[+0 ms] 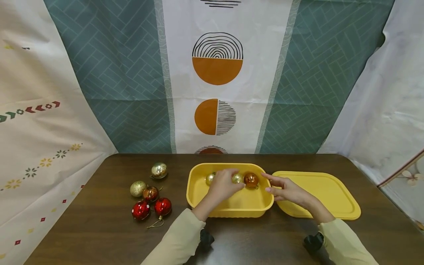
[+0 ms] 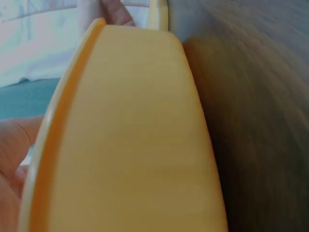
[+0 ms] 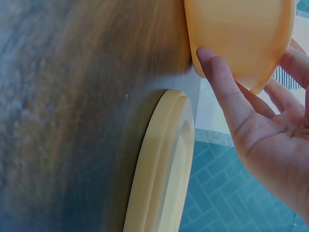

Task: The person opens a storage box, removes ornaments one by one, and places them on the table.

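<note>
A yellow tub (image 1: 198,191) is seen near the middle of the dark wooden worktop (image 1: 99,228) in the head view. Inside it, toward its far wall, three baubles are lined up: a pale gold bauble (image 1: 209,179) at 9 o'clock of the row, a glittery gold bauble (image 1: 237,178) in the middle and an amber bauble (image 1: 251,180) at 3 o'clock.

The left hand (image 1: 223,186) is reached into the tub from 6 o'clock; its fingertips are laid against the glittery gold bauble, but whether the grip is clamped on it cannot be told, since the fingers are turned away from the camera. In the left wrist view only the tub's outer wall (image 2: 135,135) and part of that hand (image 2: 12,154) are shown.

The right hand (image 1: 287,189) is held at 3 o'clock of the tub, just beside its rim, with the grip apart: the fingers are straight and nothing is held. In the right wrist view the open palm (image 3: 270,140) is seen close to the tub's wall (image 3: 236,38).

A yellow lid (image 1: 331,195) is laid flat on the worktop, under and beyond the right hand.

At 9 o'clock of the tub, well apart from it, a cluster of loose baubles is found: a shiny gold one (image 1: 159,170), a glittery gold one (image 1: 138,188), a copper one (image 1: 150,193) and two red ones (image 1: 141,210) (image 1: 163,207).
</note>
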{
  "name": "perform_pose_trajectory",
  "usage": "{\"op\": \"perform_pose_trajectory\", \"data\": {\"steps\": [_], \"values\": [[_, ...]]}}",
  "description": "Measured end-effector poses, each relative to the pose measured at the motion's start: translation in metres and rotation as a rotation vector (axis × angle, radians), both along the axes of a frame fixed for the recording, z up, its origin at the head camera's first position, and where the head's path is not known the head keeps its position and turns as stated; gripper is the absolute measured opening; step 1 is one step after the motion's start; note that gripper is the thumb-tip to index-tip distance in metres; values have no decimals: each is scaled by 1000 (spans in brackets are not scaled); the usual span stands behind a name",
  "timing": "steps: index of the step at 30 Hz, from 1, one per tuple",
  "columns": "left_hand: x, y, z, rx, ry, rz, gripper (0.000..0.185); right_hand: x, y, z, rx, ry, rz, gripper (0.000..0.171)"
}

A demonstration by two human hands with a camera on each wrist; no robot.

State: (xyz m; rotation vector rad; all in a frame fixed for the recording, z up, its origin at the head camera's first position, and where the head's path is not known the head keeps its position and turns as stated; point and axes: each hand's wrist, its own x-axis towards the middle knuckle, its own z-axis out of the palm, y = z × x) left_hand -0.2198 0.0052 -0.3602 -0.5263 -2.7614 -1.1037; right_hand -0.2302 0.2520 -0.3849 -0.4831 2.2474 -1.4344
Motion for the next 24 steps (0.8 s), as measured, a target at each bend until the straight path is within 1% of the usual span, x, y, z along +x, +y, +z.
{"op": "perform_pose_trajectory", "data": {"steps": [3,6,9,14,18,22,24], "values": [[-2,11,-2,-61,-2,24,49,0,0,0,6,-4,6,63],[-4,17,-4,-94,-29,55,53,-1,0,1,12,-6,8,63],[-6,18,-7,-102,-52,73,57,0,0,1,17,-7,6,64],[-10,17,-10,-154,-55,84,55,1,0,2,10,-10,3,66],[-14,16,-12,-177,-56,83,48,1,1,2,1,-12,8,66],[-17,16,-15,-185,-42,74,35,1,1,1,-3,-14,5,66],[-17,16,-16,-198,-30,72,25,1,1,0,-5,-11,8,66]]}}
